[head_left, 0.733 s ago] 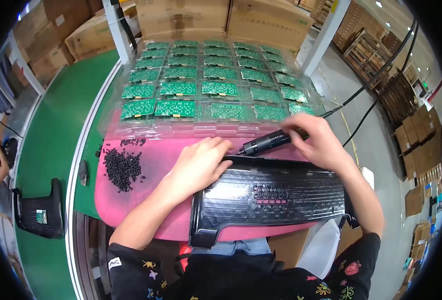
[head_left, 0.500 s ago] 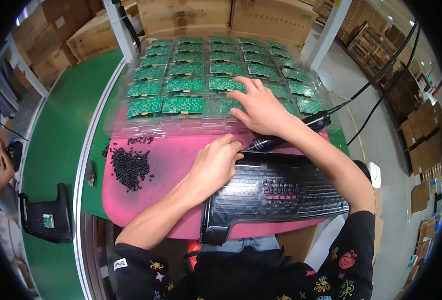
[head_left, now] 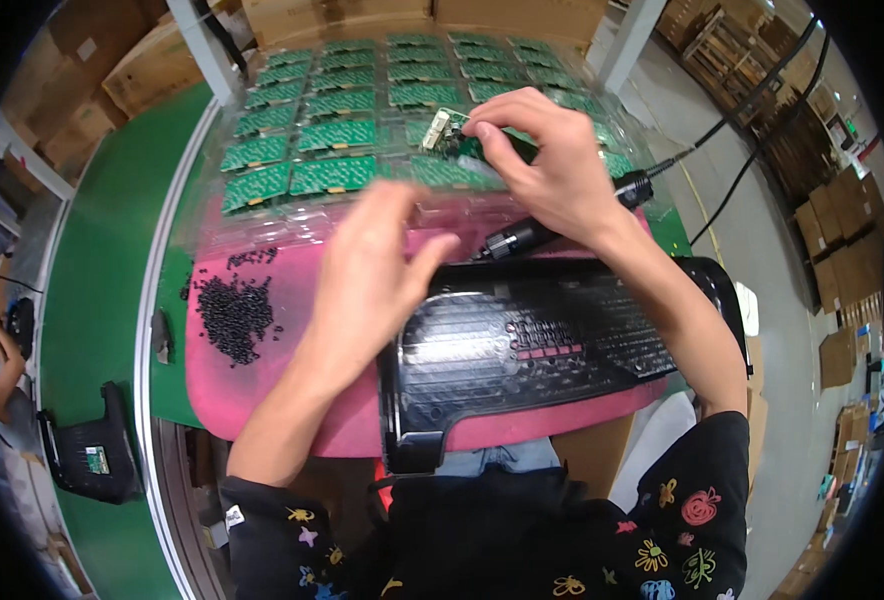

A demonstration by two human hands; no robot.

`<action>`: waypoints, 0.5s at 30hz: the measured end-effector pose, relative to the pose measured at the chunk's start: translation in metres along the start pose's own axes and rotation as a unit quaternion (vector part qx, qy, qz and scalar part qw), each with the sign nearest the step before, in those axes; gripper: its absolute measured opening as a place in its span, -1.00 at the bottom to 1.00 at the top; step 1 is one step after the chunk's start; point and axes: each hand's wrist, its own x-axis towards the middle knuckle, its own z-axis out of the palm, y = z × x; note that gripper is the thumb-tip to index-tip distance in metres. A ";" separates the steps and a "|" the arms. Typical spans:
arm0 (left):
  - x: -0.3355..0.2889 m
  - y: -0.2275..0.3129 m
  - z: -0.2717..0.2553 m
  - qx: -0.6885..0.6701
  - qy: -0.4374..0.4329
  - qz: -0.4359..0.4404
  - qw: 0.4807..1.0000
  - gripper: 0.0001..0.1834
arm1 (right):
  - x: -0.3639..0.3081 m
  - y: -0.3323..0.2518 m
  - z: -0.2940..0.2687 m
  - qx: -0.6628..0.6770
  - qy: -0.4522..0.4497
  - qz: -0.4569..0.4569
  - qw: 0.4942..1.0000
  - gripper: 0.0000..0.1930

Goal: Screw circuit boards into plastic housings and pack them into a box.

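Over in the head view, the right hand (head_left: 547,165) had just pinched a green circuit board (head_left: 474,150) free, above the clear plastic tray (head_left: 297,216), while the blurred left hand (head_left: 367,275) had lifted near the black plastic panel (head_left: 462,350), fingers parted, seemingly empty.

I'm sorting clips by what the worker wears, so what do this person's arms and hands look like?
Both the left hand and right hand are bare, without gloves, as are the forearms. The left sleeve and right sleeve are black with colourful motifs, including a yellow flower. A small white label marks the left one.
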 end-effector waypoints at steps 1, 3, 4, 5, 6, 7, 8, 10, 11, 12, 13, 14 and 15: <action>0.006 0.007 -0.003 0.009 0.029 0.042 0.999 -0.49 | -0.005 -0.009 -0.015 -0.007 -0.002 0.011 1.000 -0.82; 0.012 0.012 -0.010 0.003 0.054 0.110 0.992 -0.27 | -0.014 -0.028 -0.035 0.071 -0.089 0.140 0.984 -0.81; 0.011 0.017 -0.011 0.012 0.040 0.127 0.991 -0.26 | -0.016 -0.040 -0.045 0.068 -0.087 0.149 0.983 -0.81; 0.009 0.017 -0.008 -0.016 -0.001 0.148 0.989 -0.27 | -0.019 -0.047 -0.049 0.079 -0.125 0.172 0.974 -0.81; 0.006 0.016 -0.005 -0.044 -0.042 0.168 0.984 -0.29 | -0.023 -0.049 -0.051 0.091 -0.163 0.194 0.963 -0.80; 0.005 0.018 -0.003 -0.051 -0.050 0.168 0.983 -0.29 | -0.029 -0.049 -0.052 0.100 -0.148 0.152 0.972 -0.81; 0.003 0.020 -0.001 -0.040 -0.063 0.181 0.981 -0.32 | -0.035 -0.049 -0.055 0.098 -0.147 0.161 0.971 -0.81; 0.003 0.021 0.003 -0.033 -0.079 0.194 0.977 -0.35 | -0.044 -0.050 -0.062 0.096 -0.166 0.140 0.971 -0.80; 0.003 0.020 0.004 -0.050 -0.062 0.194 0.978 -0.37 | -0.049 -0.049 -0.068 0.089 -0.168 0.091 0.978 -0.71; 0.003 0.019 0.005 -0.065 -0.044 0.193 0.978 -0.38 | -0.056 -0.051 -0.075 0.088 -0.169 0.096 0.977 -0.71; 0.002 0.018 0.003 -0.055 -0.039 0.179 0.981 -0.41 | -0.062 -0.055 -0.081 0.040 -0.140 0.098 0.985 -0.62; 0.002 0.018 0.004 -0.057 -0.040 0.176 0.982 -0.41 | -0.069 -0.055 -0.088 -0.011 -0.110 0.101 0.989 -0.52; 0.002 0.017 0.006 -0.083 -0.049 0.168 0.981 -0.41 | -0.077 -0.051 -0.098 -0.015 -0.136 0.114 0.984 -0.42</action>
